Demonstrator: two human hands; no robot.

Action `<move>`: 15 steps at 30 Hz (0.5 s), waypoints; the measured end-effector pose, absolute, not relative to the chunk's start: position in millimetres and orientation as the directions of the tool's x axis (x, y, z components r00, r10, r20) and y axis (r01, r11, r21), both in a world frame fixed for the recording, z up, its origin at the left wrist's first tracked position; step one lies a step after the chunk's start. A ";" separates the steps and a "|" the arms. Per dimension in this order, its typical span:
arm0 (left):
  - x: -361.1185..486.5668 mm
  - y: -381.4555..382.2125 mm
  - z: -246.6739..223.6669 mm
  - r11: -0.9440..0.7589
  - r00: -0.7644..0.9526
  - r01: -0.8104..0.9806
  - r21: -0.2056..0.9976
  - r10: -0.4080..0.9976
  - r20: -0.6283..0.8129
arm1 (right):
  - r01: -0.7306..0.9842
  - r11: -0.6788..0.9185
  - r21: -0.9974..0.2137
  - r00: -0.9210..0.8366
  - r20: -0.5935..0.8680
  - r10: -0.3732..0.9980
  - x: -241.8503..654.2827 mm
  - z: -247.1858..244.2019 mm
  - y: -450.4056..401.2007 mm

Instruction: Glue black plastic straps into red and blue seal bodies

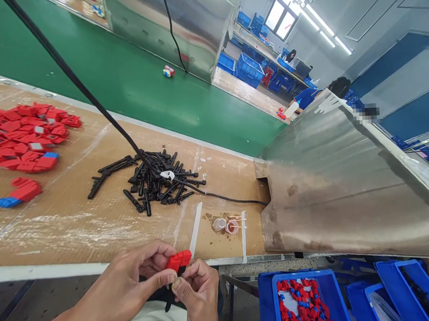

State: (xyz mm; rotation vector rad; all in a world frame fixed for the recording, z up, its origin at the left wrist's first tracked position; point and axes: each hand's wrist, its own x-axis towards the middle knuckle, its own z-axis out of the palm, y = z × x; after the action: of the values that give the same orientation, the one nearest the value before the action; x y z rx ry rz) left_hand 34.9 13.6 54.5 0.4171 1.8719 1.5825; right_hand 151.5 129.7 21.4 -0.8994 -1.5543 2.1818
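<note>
Low in the middle of the head view, my left hand (134,277) pinches a red plastic toy part (179,260) between thumb and fingers. My right hand (199,292) is closed just beside it, its thumb and fingertips on a black plastic stick-like part (168,304) that meets the underside of the red part. Fingers hide where the two join. Beyond my hands, a pile of black plastic parts (153,176) lies on the cardboard-covered bench (105,225). To the left is a heap of red parts (24,133), with one red-and-blue part (20,191) lying apart.
Two small cups (225,225) with thin sticks stand near the bench edge. A black cable (86,91) crosses the pile. A metal panel (332,182) rises at right. Below it, a blue bin (268,297) holds red-and-blue pieces. A green conveyor belt (123,88) runs behind; people sit farther off.
</note>
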 end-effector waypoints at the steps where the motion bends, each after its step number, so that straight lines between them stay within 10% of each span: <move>1: 35.0 13.2 54.0 0.215 -0.752 -0.158 0.964 0.607 -0.259 | 0.109 -0.361 -0.926 -0.752 -0.314 0.579 150.0 23.1 129.5; 9: 10.3 20.5 76.9 0.140 -0.585 -0.336 0.931 0.744 -0.323 | 0.109 -0.388 -0.915 -0.788 -0.317 0.528 154.8 22.2 133.7; 15: 18.0 25.3 79.0 0.110 -0.442 -0.592 0.799 0.784 -0.435 | -0.035 -0.017 -0.999 -0.869 0.022 0.494 167.1 46.3 164.4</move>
State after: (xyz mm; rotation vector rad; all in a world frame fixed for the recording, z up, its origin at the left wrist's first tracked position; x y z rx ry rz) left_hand 18.0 25.3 79.0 0.2161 1.2779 1.5848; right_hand 167.1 164.4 46.3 -0.4783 -1.8949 1.9453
